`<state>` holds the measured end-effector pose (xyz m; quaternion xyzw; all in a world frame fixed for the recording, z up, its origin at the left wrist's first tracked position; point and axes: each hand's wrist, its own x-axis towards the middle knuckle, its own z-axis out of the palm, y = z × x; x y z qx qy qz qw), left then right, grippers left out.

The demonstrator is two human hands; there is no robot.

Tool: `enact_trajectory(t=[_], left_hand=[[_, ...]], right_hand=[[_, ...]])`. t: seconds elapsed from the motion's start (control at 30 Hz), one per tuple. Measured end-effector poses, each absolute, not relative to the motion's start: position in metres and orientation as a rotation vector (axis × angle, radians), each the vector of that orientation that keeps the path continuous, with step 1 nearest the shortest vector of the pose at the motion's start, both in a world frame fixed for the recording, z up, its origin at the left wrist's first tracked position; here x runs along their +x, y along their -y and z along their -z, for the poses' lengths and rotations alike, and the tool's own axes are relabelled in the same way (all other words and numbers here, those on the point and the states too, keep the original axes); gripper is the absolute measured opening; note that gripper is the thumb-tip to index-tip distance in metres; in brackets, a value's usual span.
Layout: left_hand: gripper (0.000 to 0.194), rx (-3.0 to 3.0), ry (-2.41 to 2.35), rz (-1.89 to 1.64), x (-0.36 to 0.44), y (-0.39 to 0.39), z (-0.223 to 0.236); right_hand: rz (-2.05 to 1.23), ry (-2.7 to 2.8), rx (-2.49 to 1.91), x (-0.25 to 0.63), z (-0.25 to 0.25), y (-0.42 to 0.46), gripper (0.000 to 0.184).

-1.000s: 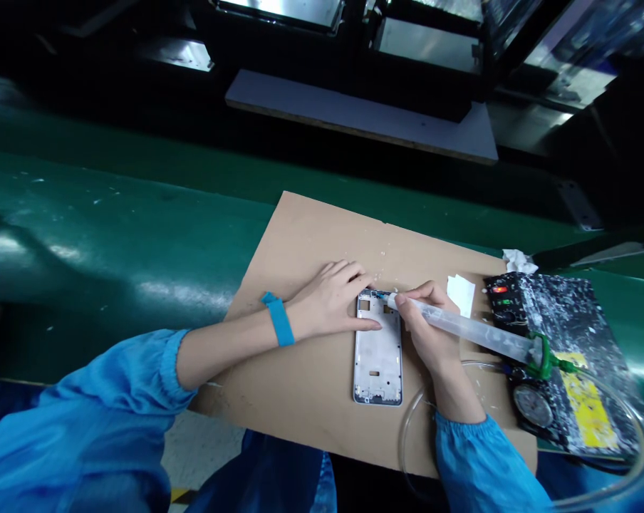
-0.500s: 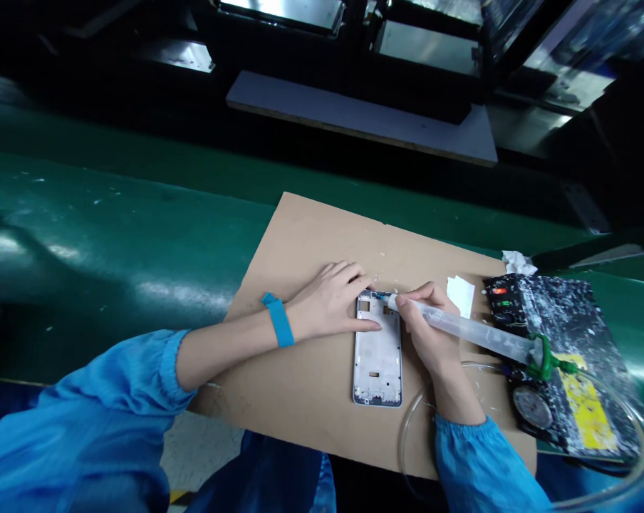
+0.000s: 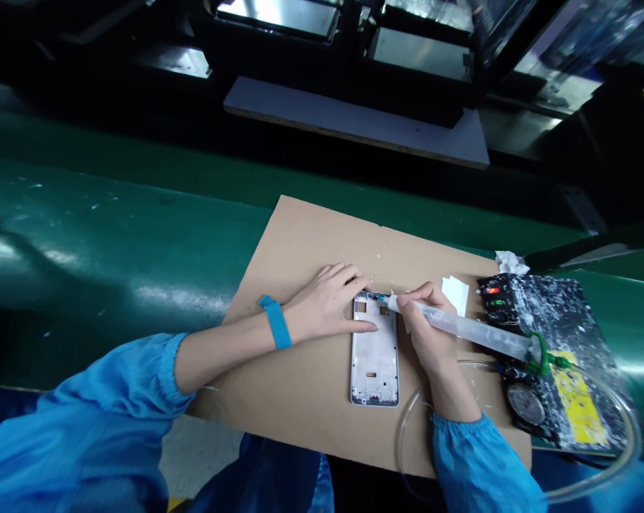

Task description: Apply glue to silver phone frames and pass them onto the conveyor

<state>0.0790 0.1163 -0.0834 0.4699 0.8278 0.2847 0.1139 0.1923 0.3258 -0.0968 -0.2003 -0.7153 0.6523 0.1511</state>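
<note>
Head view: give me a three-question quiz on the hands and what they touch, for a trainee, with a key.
1. Multiple choice: what does the right hand hold? A, a brush; B, a translucent syringe; C, a cloth.
2. True or false: the left hand has its thumb lying over the phone-shaped frame.
3. Fill in: the green fitting at the end of the syringe connects to a clear ____.

Key: 1, B; 2, true; 3, tube.
</note>
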Motion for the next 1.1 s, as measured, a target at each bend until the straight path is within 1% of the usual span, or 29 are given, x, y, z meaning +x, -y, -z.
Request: enact_trajectory(t=[0.13,0.23,0.3,0.37,0.4,0.43,0.47,0.5,0.6,0.67,0.73,0.9,1.1], left_hand=[[0.059,1.359,-2.429,-0.831,0.078,-0.114,0.082],[0.066,1.329,-2.454,-0.756,0.071,-0.110,0.076],[0.081,1.298,-2.513,-0.661,0.061,-0.105,0.071],[0.101,1.260,-2.582,-0.553,0.045,-0.100,0.068],[0.109,1.224,-2.622,-0.503,0.034,-0.098,0.068],[0.112,1.167,-2.683,-0.465,0.023,-0.097,0.067],[0.111,1.089,-2.777,-0.440,0.010,-0.095,0.068],[0.106,0.999,-2.897,-0.430,-0.004,-0.094,0.068],[0.081,0.671,-3.238,-0.451,-0.041,-0.085,0.067],[0.070,0.490,-3.304,-0.446,-0.059,-0.073,0.064],[0.064,0.387,-3.298,-0.414,-0.070,-0.056,0.060],[0.058,0.331,-3.288,-0.280,-0.077,-0.018,0.058],[0.060,0.456,-3.276,-0.206,-0.082,-0.016,0.061]], right_hand=[[-2.020,1.895,-0.551,0.193,0.103,-0.326,0.039],[-2.077,1.723,-0.578,0.192,0.107,-0.326,0.039],[-2.080,1.601,-0.597,0.190,0.108,-0.325,0.040],[-2.055,1.508,-0.608,0.186,0.108,-0.324,0.041],[-2.044,1.463,-0.614,0.184,0.108,-0.323,0.041],[-2.033,1.423,-0.621,0.182,0.108,-0.323,0.043],[-2.024,1.388,-0.628,0.180,0.107,-0.323,0.044],[-2.015,1.360,-0.634,0.178,0.107,-0.322,0.045],[-1.993,1.316,-0.655,0.175,0.107,-0.322,0.048],[-1.983,1.315,-0.668,0.174,0.108,-0.322,0.048],[-1.977,1.322,-0.679,0.173,0.110,-0.321,0.046],[-1.940,1.349,-0.692,0.166,0.110,-0.320,0.045],[-1.826,1.392,-0.723,0.158,0.108,-0.319,0.040]])
